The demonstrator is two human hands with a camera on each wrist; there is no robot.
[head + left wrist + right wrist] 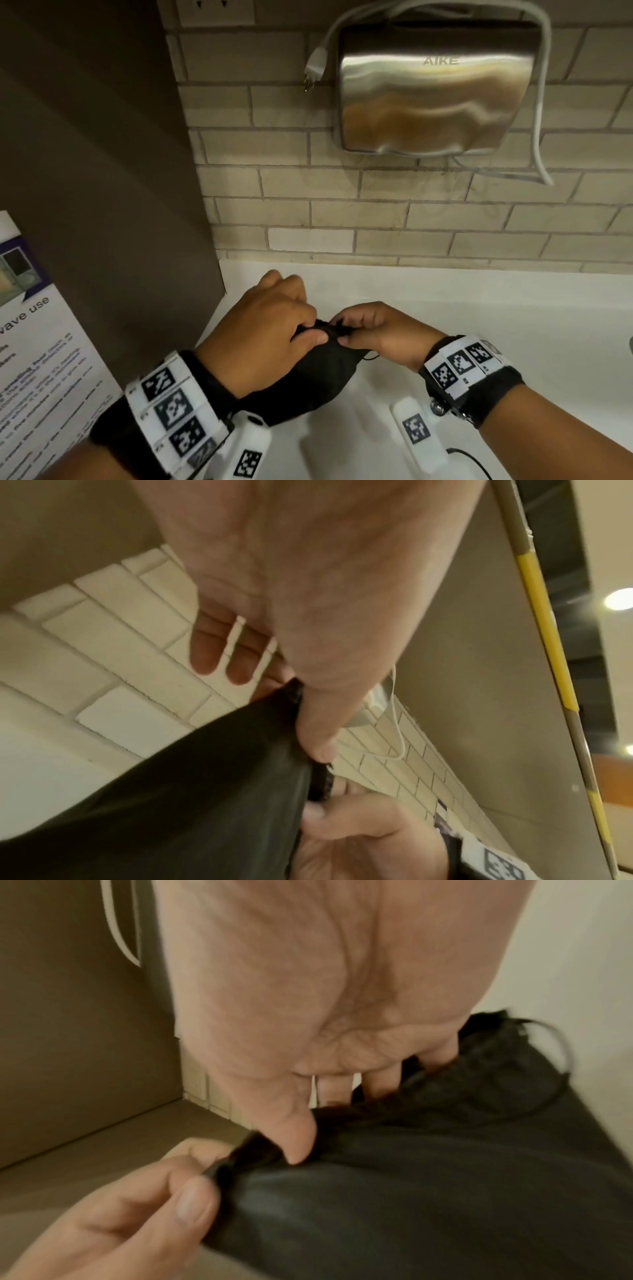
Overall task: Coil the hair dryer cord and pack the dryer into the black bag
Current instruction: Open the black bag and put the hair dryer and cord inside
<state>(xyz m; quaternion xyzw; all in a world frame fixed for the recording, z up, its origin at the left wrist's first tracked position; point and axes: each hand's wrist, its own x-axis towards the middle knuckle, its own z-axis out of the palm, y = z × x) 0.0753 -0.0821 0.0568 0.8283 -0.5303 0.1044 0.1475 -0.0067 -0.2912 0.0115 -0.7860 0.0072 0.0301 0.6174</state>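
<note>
The black bag [318,373] lies on the white counter [479,308] between my wrists. Its gathered mouth points away from me. My left hand [310,330] pinches the mouth's left part between thumb and fingers. My right hand [342,330] pinches the mouth right beside it, thumb tips almost touching. A thin black drawstring [371,358] loops out at the right. In the left wrist view my thumb [318,737] presses the bag [205,791] hem. In the right wrist view the bag [411,1191] fills the lower right, drawstring [561,1053] curling off. No hair dryer or cord shows.
A steel wall-mounted hand dryer [435,89] hangs on the tiled wall above, its white plug [317,65] dangling unplugged. A dark brown panel [102,171] closes the left side. A printed sign [41,359] stands at the near left.
</note>
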